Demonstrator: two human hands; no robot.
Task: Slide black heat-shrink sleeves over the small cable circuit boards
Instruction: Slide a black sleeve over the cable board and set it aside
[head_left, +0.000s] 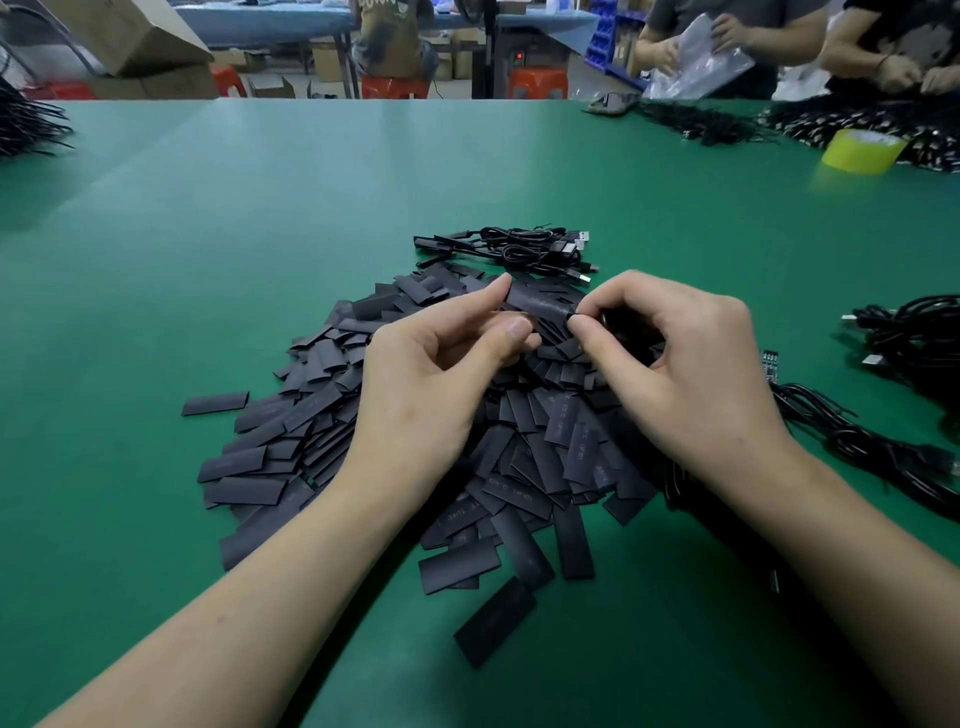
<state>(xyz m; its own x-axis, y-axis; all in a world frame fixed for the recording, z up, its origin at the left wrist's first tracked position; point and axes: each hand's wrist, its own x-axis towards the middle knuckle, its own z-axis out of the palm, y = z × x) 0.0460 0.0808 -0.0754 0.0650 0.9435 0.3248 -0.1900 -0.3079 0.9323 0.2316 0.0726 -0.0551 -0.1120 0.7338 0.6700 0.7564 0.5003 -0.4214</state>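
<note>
Faint white print runs along several sleeves (569, 434). One front sleeve (464, 514) reads "TUBE"; the rest is too blurred

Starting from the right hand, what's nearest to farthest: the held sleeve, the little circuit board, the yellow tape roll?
1. The sleeve, pinched by the right hand.
2. The circuit board, just to its right.
3. The tape roll, far back right.

Heap of sleeves (415, 457) mid-table (208, 234) toward the near edge, finished cables (519, 249) just behind it, loose cable bundles (914, 338) at the right edge, tape roll (862, 150) near the far right corner
</note>
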